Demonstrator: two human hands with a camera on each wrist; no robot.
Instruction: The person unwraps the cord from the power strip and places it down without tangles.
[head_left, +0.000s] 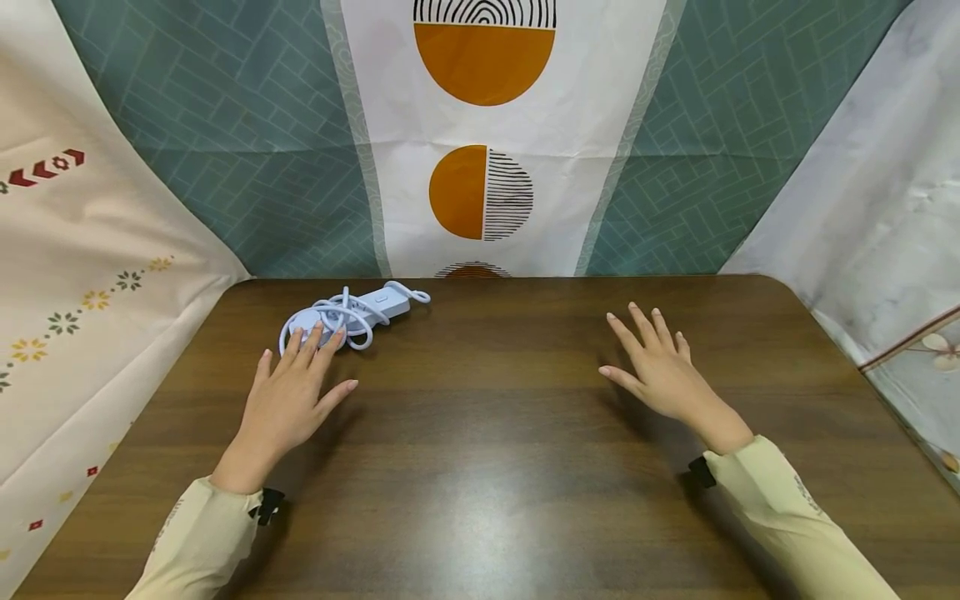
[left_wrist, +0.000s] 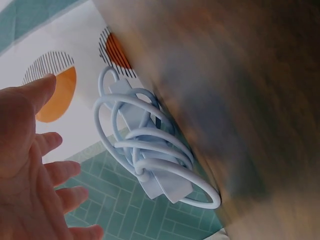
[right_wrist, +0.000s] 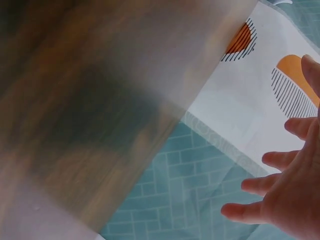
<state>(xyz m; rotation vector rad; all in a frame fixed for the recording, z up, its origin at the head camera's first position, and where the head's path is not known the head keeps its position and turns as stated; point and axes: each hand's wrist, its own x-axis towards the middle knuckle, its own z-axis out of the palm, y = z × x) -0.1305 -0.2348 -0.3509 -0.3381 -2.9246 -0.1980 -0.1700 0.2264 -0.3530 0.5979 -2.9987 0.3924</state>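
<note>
wooden table (head_left: 480, 417); teal-white backdrop (head_left: 480, 125) behind; flowered cloth (head_left: 90, 258) left; whitish cloth (head_left: 885, 200) right

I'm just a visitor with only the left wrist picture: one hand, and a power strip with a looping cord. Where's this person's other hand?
Observer: The right hand is out over the right side of the wooden table.
Visitor: Is it holding anything?
Observer: No, it's spread open and holds nothing.
Visitor: Which half of the table is the power strip on?
Observer: The left half, seen from the person's side.
</note>
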